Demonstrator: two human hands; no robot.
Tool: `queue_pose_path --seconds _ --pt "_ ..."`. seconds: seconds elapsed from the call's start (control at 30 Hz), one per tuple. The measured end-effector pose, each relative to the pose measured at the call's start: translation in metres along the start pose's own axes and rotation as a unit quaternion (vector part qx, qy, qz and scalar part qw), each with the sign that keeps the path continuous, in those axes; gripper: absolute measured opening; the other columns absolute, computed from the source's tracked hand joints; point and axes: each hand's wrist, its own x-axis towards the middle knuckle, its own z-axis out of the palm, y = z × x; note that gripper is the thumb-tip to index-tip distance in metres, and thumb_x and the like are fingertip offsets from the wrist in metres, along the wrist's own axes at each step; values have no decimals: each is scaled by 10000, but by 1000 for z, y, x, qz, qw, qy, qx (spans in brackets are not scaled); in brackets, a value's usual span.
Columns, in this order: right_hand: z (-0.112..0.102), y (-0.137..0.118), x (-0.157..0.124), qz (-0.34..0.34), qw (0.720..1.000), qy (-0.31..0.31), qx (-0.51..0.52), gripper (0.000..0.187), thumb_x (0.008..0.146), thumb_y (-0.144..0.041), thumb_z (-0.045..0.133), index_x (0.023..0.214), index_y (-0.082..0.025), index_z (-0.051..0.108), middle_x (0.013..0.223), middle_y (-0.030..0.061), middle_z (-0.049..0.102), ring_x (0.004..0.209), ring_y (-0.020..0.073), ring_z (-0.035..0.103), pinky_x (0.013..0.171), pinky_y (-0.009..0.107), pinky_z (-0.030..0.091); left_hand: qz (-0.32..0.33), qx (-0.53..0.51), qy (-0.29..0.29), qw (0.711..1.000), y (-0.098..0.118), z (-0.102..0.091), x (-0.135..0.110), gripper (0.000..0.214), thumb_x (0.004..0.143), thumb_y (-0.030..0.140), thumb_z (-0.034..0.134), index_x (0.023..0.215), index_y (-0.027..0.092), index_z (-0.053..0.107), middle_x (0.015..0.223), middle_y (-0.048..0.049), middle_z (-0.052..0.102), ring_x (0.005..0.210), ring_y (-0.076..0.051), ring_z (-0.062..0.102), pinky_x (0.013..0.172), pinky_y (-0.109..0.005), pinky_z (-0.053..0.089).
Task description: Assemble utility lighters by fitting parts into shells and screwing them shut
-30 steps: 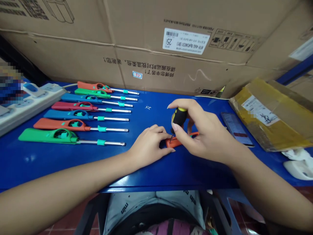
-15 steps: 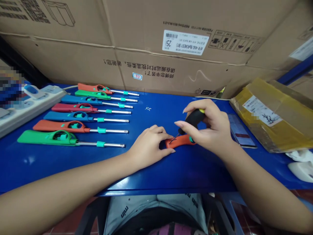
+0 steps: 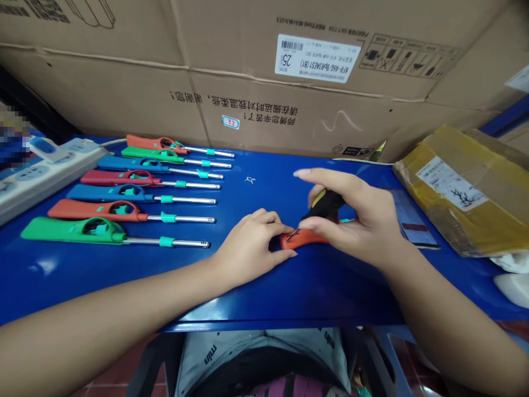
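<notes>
An orange lighter point(image 3: 311, 237) lies on the blue table. The thumb and fingers of my left hand point(image 3: 256, 242) grip its handle end from the left. My right hand point(image 3: 363, 220) holds a screwdriver point(image 3: 324, 204) with a black and yellow handle. My index finger stretches forward above it, and my thumb lies along its near side. The screwdriver slants down to the left, its shaft reaching the lighter's end; whether the tip sits in a screw I cannot tell. My right hand hides the lighter's right part.
Several long-necked lighters point(image 3: 103, 210) lie in a row at left. Tiny light-coloured pieces point(image 3: 250, 180) are on the table. A power strip point(image 3: 53, 171) stands far left. A phone point(image 3: 415, 223) and a taped yellow box point(image 3: 458, 187) are at right. A large cardboard box point(image 3: 231, 55) walls the back.
My right index finger has straightened away from the screwdriver handle. The handle has turned and leans lower. My left hand keeps its place on the lighter, and the view has shifted slightly.
</notes>
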Motion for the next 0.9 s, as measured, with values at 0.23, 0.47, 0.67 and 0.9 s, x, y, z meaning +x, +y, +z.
queue_pose_path --seconds 0.23,0.47,0.67,0.9 --pt "1 -2 0 -29 999 15 -30 555 923 -290 667 1450 -337 497 1272 19 704 951 203 739 815 331 646 6 0 4 1000 -1 1 -1 307 839 351 772 1099 190 737 971 -53 675 919 -247 578 817 -409 498" --pt "4 -4 1 -1 999 5 -40 506 994 -288 504 1494 -280 431 1408 60 610 1012 204 728 701 297 641 5 -7 9 1000 -1 1 0 352 839 371 772 1131 179 732 1002 -53 681 926 -246 581 843 -418 509" --pt "6 -2 -1 31 998 26 51 475 951 -213 568 1413 -302 506 1198 28 689 913 171 721 718 292 617 2 -12 7 1000 -1 1 -1 364 832 370 782 1143 186 734 988 -49 679 931 -243 588 850 -415 516" --pt "6 3 2 -18 997 72 9 159 879 -256 667 1030 -250 615 889 31 647 850 220 636 757 391 552 13 -8 15 1000 -2 2 0 368 833 376 781 1146 188 734 977 -50 680 916 -239 584 843 -412 511"
